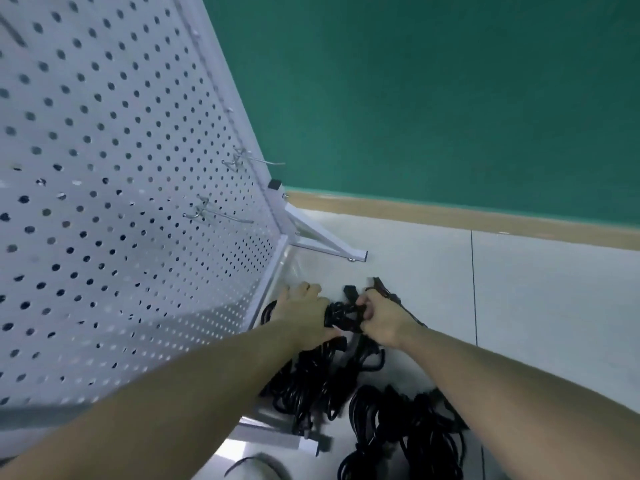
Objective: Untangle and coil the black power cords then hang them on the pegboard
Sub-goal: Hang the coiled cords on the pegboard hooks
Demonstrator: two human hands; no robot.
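A white pegboard (pixel 114 188) on a metal stand fills the left side, tilted in this view, with two bare wire hooks (pixel 221 216) sticking out near its right edge. At its foot, on the pale tiled floor (pixel 536 306), lie the black power cords (pixel 318 382): thick, glossy loops heaped in a tangle, with a second heap (pixel 408 434) just right of the first and nearer the camera.

Both bare forearms reach forward and down toward the base of the board. The left hand (pixel 304 315) is palm down, fingers curled, its grip clamped on one end of a small bundle of cord (pixel 343 315) held between the two hands just above the heap. The right hand (pixel 381 318) faces it, fingers and thumb curled, its grip closed on the other end of the same bundle. A plug end (pixel 349 291) pokes up behind the bundle, and a further strand (pixel 398 301) trails off past the right wrist. A green wall (pixel 450 98) with a wooden skirting rises beyond the floor.
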